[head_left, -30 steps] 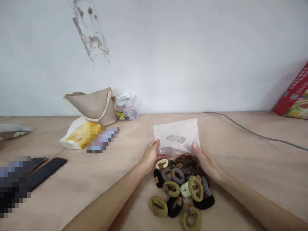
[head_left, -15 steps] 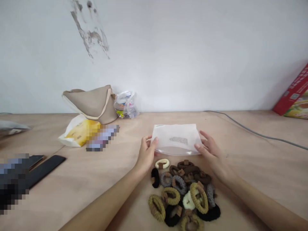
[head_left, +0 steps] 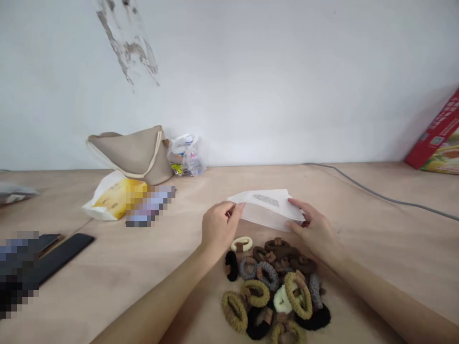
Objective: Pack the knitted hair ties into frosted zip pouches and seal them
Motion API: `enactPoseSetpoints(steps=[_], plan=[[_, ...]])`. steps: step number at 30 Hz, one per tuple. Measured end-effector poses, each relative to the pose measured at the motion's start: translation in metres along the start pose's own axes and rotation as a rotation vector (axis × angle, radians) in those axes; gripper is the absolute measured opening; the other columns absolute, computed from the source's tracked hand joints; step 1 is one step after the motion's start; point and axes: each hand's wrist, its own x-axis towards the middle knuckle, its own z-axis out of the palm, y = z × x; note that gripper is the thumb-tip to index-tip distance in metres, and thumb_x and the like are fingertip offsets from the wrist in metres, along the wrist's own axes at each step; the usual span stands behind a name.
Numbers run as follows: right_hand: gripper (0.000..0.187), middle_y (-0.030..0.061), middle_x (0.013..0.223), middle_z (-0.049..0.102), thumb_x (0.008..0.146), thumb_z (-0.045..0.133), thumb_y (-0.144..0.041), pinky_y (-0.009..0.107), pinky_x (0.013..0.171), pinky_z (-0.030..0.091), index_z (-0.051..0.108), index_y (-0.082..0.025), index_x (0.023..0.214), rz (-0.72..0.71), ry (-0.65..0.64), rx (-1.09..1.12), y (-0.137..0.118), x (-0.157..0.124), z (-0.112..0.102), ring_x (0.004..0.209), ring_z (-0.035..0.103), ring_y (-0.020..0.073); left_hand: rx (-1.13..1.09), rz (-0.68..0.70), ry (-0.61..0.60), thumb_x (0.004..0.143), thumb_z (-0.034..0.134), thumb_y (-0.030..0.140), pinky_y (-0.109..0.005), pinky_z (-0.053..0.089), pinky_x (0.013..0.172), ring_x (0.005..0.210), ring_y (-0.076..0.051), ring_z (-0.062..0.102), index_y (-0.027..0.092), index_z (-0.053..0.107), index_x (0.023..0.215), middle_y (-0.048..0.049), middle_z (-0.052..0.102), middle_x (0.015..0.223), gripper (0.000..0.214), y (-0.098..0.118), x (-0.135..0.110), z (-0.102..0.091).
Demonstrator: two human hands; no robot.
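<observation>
A frosted plastic zip bag (head_left: 267, 209) with small black print is held nearly flat just above the wooden table (head_left: 376, 248). My left hand (head_left: 218, 228) pinches the bag's left edge with thumb and fingers closed on it. The bag's right edge sits under the fingers of my right hand (head_left: 312, 230), which grip it. Just in front of the bag lies a pile of several knitted hair ties (head_left: 276, 286) in olive, brown, grey, black and cream.
A beige pouch (head_left: 134, 154) and a clear bag of small packets (head_left: 186, 155) stand at the wall. A yellow-and-white packet (head_left: 114, 200) lies beside them. Dark flat phones (head_left: 60, 251) lie at the left. A grey cable (head_left: 376, 195) and a red box (head_left: 439, 136) are at the right.
The bag has been lifted off the hair ties, carried back a little and tilted from upright to nearly flat. Both hands rose with it.
</observation>
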Motion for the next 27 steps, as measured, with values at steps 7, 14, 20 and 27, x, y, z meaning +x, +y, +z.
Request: enactPoseSetpoints(steps=[7,14,20,27], plan=[[0.045,-0.0021,0.074,0.055,0.065,0.059,-0.028,0.027,0.054,0.044,0.062,-0.024,0.11,-0.106,-0.08,-0.094,0.004,-0.004,-0.001,0.053,0.049,0.0127,-0.009,-0.045,0.047,0.084,0.048,0.032,-0.022,0.028,0.048,0.046,-0.01,0.041,0.017,0.046,0.046,0.0045,0.044,0.044,0.04,-0.002,0.007,-0.006],[0.023,-0.0006,0.065,0.06,0.075,0.056,-0.044,0.026,0.052,0.041,0.066,-0.022,0.078,-0.091,0.005,-0.094,-0.006,-0.005,-0.009,0.053,0.049,0.0139,0.034,0.211,0.168,0.08,0.058,0.031,-0.022,0.041,0.057,0.052,-0.011,0.053,0.018,0.059,0.062,0.0027,0.06,0.057,0.022,-0.002,-0.004,0.004],[0.035,0.0032,0.077,0.067,0.078,0.055,-0.049,0.031,0.062,0.048,0.067,-0.02,0.094,0.001,-0.029,0.039,-0.009,-0.004,-0.011,0.066,0.058,0.0185,-0.061,0.319,0.162,0.075,0.063,0.018,-0.029,0.053,0.077,0.073,-0.016,0.068,0.021,0.063,0.096,-0.0015,0.073,0.081,0.021,-0.007,-0.015,0.01],[0.086,0.0079,0.122,0.058,0.079,0.059,-0.047,0.034,0.074,0.054,0.008,-0.028,0.144,0.016,-0.285,0.281,0.003,-0.012,-0.014,0.084,0.065,0.0176,-0.18,0.378,0.21,0.082,0.053,0.01,-0.025,0.056,0.076,0.082,-0.015,0.069,0.019,0.064,0.077,-0.0039,0.073,0.087,0.014,-0.014,-0.013,0.009]])
